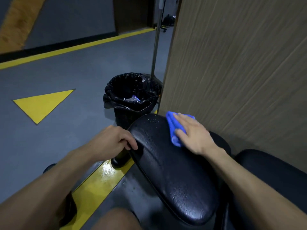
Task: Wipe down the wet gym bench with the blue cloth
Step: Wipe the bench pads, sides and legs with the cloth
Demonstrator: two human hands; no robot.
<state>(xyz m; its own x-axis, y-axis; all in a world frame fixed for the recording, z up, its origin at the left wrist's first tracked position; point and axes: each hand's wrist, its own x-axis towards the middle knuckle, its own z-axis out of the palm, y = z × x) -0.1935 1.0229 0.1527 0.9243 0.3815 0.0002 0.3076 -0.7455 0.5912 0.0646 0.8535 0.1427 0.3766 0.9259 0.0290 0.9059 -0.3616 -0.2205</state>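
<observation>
The black padded gym bench (167, 166) runs from the lower right toward the middle, its surface beaded with water drops. A folded blue cloth (173, 126) lies on the bench's far right end. My right hand (194, 135) rests flat on top of the cloth, fingers spread, pressing it onto the pad. My left hand (114, 140) curls over the bench's left edge, fingers wrapped around the rim.
A black bin with a black liner (131, 97) stands just beyond the bench's far end. A wood-look wall panel (240, 63) rises close on the right. Grey floor with yellow lines and a yellow triangle (41, 105) spreads to the left. A wet patch (108, 170) shines below the bench.
</observation>
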